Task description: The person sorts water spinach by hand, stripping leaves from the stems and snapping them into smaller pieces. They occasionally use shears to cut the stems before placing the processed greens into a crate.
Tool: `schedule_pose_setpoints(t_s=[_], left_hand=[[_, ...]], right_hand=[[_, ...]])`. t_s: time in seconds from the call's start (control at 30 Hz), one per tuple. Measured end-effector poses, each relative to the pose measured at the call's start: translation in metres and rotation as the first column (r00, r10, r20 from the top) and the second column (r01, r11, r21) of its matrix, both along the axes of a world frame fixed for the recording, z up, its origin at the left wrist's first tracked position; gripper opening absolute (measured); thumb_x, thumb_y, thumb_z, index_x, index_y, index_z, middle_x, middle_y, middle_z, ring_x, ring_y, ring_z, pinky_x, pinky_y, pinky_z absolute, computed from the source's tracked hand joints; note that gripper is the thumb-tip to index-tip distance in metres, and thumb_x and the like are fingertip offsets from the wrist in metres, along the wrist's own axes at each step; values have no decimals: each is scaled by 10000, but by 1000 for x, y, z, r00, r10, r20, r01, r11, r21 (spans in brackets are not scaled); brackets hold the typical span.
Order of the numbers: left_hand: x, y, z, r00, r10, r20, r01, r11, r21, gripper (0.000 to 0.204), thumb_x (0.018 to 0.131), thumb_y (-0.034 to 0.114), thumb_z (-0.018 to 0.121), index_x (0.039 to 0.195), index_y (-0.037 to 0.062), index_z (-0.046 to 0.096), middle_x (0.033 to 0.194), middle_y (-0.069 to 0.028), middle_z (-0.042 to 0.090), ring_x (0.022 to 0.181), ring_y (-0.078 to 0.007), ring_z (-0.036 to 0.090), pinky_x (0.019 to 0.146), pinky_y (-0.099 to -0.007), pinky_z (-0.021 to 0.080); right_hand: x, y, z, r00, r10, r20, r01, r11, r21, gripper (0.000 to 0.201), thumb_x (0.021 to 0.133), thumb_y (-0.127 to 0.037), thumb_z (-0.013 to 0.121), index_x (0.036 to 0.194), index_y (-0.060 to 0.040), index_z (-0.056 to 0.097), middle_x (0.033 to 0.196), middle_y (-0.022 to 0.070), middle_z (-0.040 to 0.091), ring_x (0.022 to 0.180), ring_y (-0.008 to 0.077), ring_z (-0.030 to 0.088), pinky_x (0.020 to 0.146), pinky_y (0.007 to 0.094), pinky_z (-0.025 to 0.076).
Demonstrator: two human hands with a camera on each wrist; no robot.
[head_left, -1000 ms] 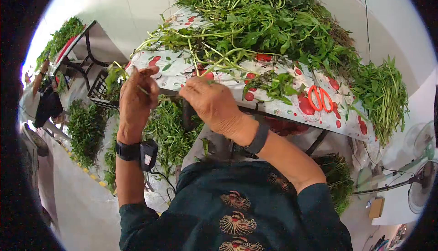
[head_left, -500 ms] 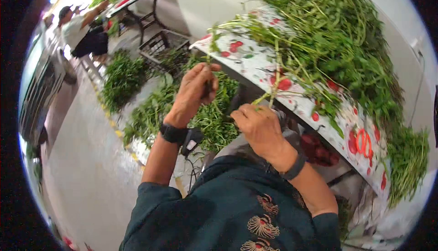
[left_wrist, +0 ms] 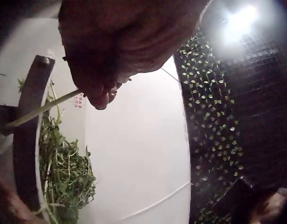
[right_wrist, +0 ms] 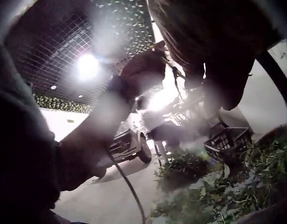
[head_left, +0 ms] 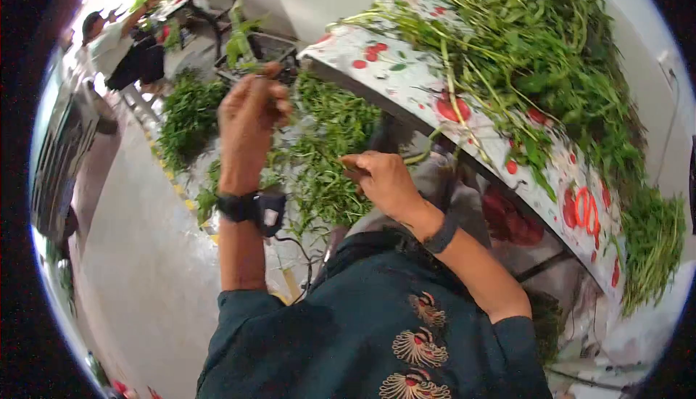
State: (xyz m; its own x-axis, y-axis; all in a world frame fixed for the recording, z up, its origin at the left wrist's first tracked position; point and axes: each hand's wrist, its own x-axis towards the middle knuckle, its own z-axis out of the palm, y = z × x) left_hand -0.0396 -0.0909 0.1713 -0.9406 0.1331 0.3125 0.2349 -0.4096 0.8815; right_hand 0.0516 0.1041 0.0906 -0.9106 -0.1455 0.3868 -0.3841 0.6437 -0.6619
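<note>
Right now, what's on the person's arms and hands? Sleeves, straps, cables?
Bare hands, no gloves. Dark teal sleeves end above the elbows. The left hand has a black wrist strap with a small black camera box and a thin black cable. The right hand has a plain black wristband.

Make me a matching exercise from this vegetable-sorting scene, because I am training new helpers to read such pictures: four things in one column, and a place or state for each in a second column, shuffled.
Things:
1. left hand
2. right hand
3. scissors
4. crate

Places or states:
A. lying on the patterned tablecloth
B. raised, pinching a leafy stalk
C. standing on the floor beyond the table
D. held low, just under the table edge, fingers curled

Pairs: 1-B, 2-D, 3-A, 4-C
</note>
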Motion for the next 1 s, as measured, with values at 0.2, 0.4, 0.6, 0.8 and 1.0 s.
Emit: schedule_pose_setpoints(t_s=[0.2,0.4,0.6,0.8,1.0], left_hand=[[-15,-33,9,992,3,-127,30,965,261,282,927,154,528,1157,-8,537,911,-76,611,786,-151,592,632,-241,490],[-20,-36,1,990,-75,-117,104,956,275,273,926,129,526,1158,-16,527,963,-78,588,850,-156,570,684,-247,487],[-10,-16,-7,997,-59,-47,69,961,266,233,924,107,518,1111,-32,533,889,-87,578,784,-157,562,635,-254,465],[-8,-7,-4,995,-103,-6,100,952,288,213,938,164,509,1096,30,555,870,-96,601,738,-178,598,582,-263,490],[-10,-11,-8,986,-161,43,132,908,397,199,945,167,489,1086,39,545,901,-124,610,747,-194,609,588,-272,503]], right_hand=[[-4,11,-6,980,-14,198,39,992,-123,166,801,-99,638,952,-44,680,807,148,663,617,232,649,580,330,501],[38,18,44,999,49,-4,-48,992,113,182,774,-147,646,945,-83,648,948,100,617,807,289,608,662,357,496],[71,88,117,956,-227,-188,238,970,39,163,809,9,606,962,4,660,888,72,639,694,102,599,580,222,481],[89,98,111,943,-328,-55,330,944,20,156,819,-40,615,966,-29,667,870,61,651,748,127,613,656,246,479],[136,192,107,680,-714,-166,732,676,90,237,803,-67,643,1039,-50,653,946,61,650,827,140,608,731,261,482]])
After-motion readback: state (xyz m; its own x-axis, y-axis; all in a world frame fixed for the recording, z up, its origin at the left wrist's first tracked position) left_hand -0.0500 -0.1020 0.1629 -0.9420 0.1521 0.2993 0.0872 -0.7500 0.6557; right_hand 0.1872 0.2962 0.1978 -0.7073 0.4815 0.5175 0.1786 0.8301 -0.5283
